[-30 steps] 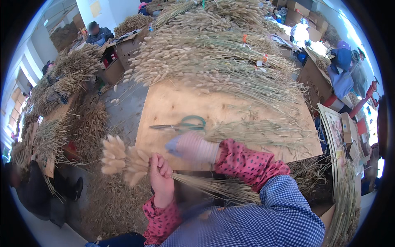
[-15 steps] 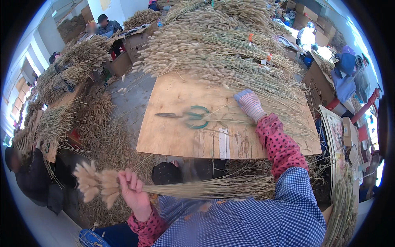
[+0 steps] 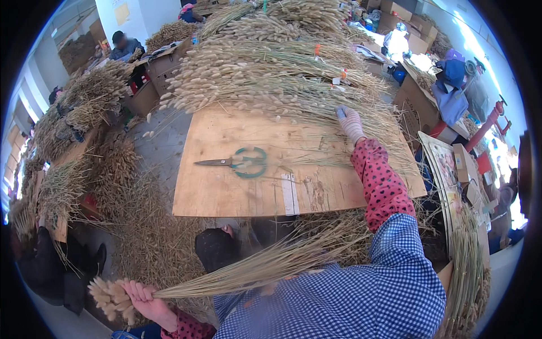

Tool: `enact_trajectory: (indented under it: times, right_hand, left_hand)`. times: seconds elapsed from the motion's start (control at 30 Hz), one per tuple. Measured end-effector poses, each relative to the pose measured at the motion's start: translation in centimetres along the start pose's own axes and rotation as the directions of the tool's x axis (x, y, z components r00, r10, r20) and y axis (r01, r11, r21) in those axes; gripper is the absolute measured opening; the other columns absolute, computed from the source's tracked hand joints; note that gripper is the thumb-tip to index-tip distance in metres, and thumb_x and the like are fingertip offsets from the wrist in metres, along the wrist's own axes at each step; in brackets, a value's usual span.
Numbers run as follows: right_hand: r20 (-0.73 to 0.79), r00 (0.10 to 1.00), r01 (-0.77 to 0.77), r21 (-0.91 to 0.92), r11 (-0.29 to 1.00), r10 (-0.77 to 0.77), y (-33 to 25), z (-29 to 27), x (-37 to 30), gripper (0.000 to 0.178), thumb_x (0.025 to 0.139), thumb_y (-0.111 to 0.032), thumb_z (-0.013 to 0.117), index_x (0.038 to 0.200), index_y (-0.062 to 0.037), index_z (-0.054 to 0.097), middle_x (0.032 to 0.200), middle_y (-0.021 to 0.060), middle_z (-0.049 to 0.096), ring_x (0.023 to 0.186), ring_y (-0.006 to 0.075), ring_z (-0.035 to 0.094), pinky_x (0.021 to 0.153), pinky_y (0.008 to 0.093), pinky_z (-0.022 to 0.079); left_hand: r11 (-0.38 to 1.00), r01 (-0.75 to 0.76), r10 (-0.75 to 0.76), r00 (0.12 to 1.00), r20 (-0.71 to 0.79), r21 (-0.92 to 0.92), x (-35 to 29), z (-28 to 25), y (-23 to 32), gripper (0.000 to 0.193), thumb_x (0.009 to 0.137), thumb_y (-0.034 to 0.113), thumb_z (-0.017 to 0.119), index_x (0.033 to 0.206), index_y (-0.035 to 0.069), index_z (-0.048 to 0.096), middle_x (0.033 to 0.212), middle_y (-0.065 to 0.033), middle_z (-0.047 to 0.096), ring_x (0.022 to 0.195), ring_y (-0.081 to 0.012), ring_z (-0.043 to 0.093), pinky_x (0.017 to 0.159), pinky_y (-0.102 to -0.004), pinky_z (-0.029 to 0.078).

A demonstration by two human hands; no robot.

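At the lower left my left hand (image 3: 148,302) is closed round a bunch of bunny tail grass (image 3: 226,278), just below its fluffy heads. Its stems fan out rightward across my checked apron. My right hand (image 3: 351,124), in a striped glove, is on the right part of the wooden board (image 3: 226,198), at the edge of the grass pile (image 3: 254,79). Its fingers are bunched together among the stems; how many stems they pinch is hidden. Scissors (image 3: 248,163) with green handles lie on the board to the left of this hand.
Cut stems litter the floor (image 3: 158,209) left of the board. More dried grass is stacked on the left (image 3: 107,85). Cardboard boxes (image 3: 418,104) and a leaning panel (image 3: 443,175) stand at the right. Another person (image 3: 125,46) sits at the far left.
My left hand has moved down and left with the bunch, whose stems now slant and spread. My right hand has shifted farther, toward the pile. The view has turned slightly.
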State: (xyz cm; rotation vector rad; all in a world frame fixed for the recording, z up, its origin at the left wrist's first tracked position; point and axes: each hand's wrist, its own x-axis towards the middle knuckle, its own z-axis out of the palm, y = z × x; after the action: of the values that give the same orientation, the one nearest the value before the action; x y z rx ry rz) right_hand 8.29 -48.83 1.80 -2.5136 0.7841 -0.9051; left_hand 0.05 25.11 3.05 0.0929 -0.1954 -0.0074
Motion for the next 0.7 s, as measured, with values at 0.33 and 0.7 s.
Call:
enact_trajectory:
  times: [0.33, 0.7]
  right_hand:
    - [0.368, 0.826, 0.378, 0.201, 0.904, -0.427, -9.4, -2.4, -7.2, 0.025, 0.087, -0.028, 0.058, 0.101, -0.0077, 0.066, 0.091, 0.0159, 0.067, 0.082, 0.0327, 0.064, 0.073, 0.0382, 0.050]
    - [0.512, 0.677, 0.655, -0.092, 0.750, -0.528, -22.2, 4.9, -10.5, 0.019, 0.082, -0.020, 0.057, 0.088, -0.0047, 0.065, 0.088, 0.0159, 0.065, 0.083, 0.0357, 0.062, 0.072, 0.0442, 0.050]
  left_hand:
    - [0.981, 0.171, -0.181, 0.979, -0.098, -0.096, 4.4, -1.9, -8.3, 0.030, 0.102, 0.020, 0.029, 0.074, 0.012, 0.034, 0.062, 0.0026, 0.029, 0.048, -0.0080, 0.023, 0.042, -0.0226, 0.023]
    - [0.809, 0.390, -0.312, 0.919, -0.240, 0.440, 7.3, 0.1, -24.0, 0.029, 0.101, 0.030, 0.040, 0.076, 0.016, 0.040, 0.060, 0.0071, 0.026, 0.046, -0.0031, 0.020, 0.039, -0.0190, 0.016]
